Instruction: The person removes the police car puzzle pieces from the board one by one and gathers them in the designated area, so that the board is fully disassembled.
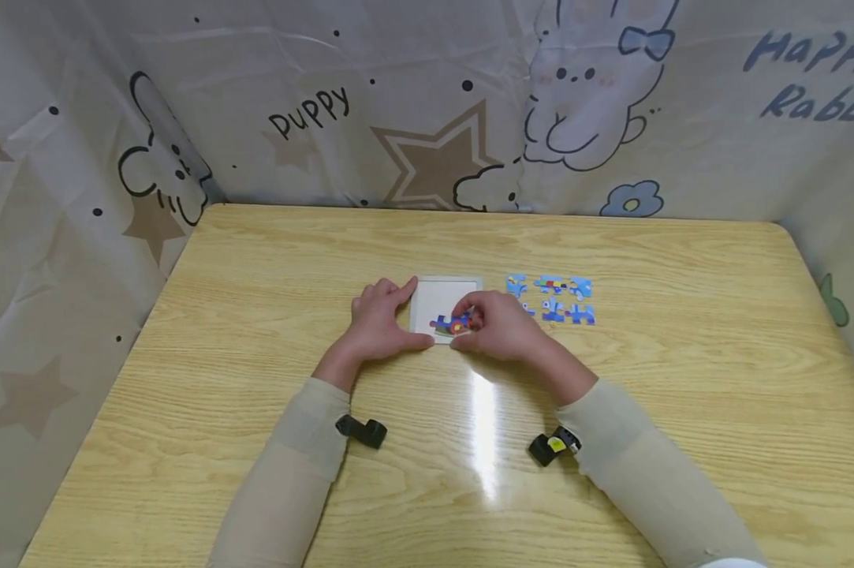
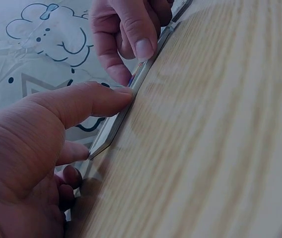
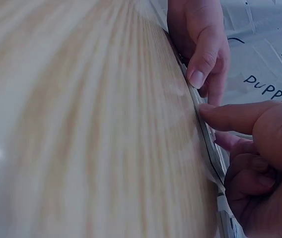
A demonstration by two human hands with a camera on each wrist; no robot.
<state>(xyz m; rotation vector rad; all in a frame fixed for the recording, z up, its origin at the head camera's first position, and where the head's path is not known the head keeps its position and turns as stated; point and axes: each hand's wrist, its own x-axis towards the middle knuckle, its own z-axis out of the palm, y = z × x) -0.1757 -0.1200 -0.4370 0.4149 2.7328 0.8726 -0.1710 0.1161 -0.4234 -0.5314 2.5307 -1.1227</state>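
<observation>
A small white puzzle tray (image 1: 446, 295) lies flat on the table, with a few joined jigsaw pieces (image 1: 441, 323) at its front, showing blue, red and yellow. My left hand (image 1: 380, 319) holds the tray from the left, thumb at the front edge and index finger at the far left corner. My right hand (image 1: 501, 325) is curled over the tray's front right part, its fingers on a jigsaw piece that they partly hide. In the right wrist view, the right thumb (image 3: 225, 116) touches the tray's front edge. The left thumb (image 2: 101, 99) presses that edge too.
Several loose jigsaw pieces (image 1: 553, 310) lie in two rows just right of the tray, partly behind my right hand. The wooden table (image 1: 256, 260) ends at a printed cloth (image 1: 412, 102) behind. A black wrist camera (image 1: 361, 431) sits at the left sleeve, another (image 1: 554, 446) at the right.
</observation>
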